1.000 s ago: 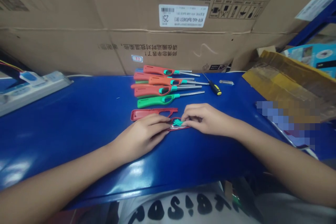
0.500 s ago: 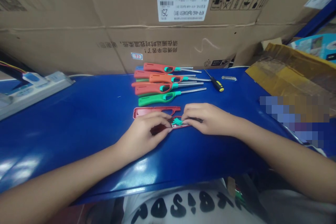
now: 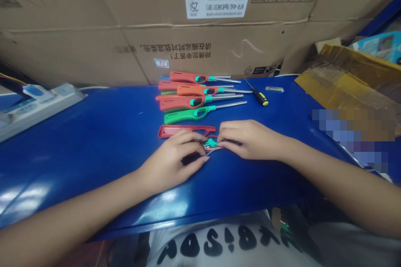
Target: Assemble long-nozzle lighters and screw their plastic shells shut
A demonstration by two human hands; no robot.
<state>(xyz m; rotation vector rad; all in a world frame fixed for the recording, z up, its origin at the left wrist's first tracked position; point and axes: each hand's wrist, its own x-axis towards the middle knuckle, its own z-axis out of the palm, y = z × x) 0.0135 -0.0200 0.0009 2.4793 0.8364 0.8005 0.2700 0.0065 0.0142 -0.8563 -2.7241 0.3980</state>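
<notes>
Between my hands lies an opened gas lighter, a red shell half with a teal trigger (image 3: pixel 211 143) in it and a thin white wire along its near side. My left hand (image 3: pixel 177 160) curls over the shell's rear part, fingers bent and thumb by the wire. My right hand (image 3: pixel 247 138) pinches the front end beside the trigger; its fingertips hide what they touch. Just behind, an empty red shell half (image 3: pixel 167 130) lies flat on the blue table. Beyond it are several assembled lighters, among them a green lighter (image 3: pixel 178 117) and an orange lighter (image 3: pixel 191 90).
A black and yellow screwdriver (image 3: pixel 259 96) and a small clear piece (image 3: pixel 274 89) lie right of the lighters. A power strip (image 3: pixel 40 106) sits at left. A large cardboard box (image 3: pixel 140 4) stands behind; a taped yellow-brown carton (image 3: pixel 344 79) is at right.
My left thumb has shifted slightly right and away from the shell's edge, and the white wire now shows more clearly. My right hand stays nearly still. The camera view has shifted a little.
</notes>
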